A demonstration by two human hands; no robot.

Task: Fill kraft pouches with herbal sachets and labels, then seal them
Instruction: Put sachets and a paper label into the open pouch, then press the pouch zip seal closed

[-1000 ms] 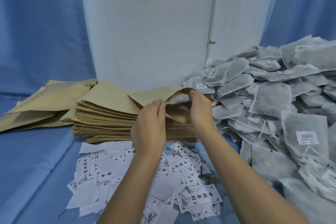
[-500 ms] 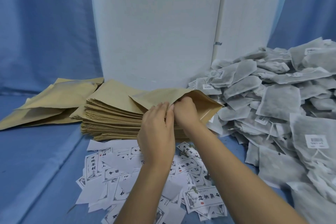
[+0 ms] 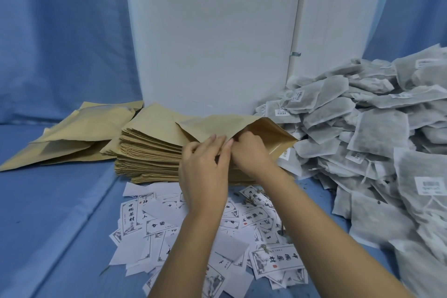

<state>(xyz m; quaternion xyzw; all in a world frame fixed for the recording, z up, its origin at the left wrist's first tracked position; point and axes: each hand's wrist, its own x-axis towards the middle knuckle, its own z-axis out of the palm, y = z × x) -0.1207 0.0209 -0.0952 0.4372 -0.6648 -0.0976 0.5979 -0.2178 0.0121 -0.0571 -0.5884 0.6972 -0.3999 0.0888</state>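
Note:
A kraft pouch [image 3: 217,124] lies on top of the stack of flat kraft pouches [image 3: 150,152], its mouth facing right and spread apart. My left hand [image 3: 205,169] pinches the pouch's upper lip at the near edge. My right hand [image 3: 251,152] grips the mouth next to it, fingertips tucked inside. The sachet that went in is hidden within the pouch. A big heap of grey herbal sachets [image 3: 377,138] fills the right side. White printed labels [image 3: 254,232] are scattered in front of the stack, under my forearms.
Several filled kraft pouches [image 3: 72,135] lie at the far left on the blue cloth. A white panel [image 3: 212,38] stands upright behind the stack. Loose herb bits dot the cloth near the labels.
A second ago my right hand was pushing a white sachet into the pouch mouth; the sachet is now out of sight inside. Both hands have come together at the pouch's opening.

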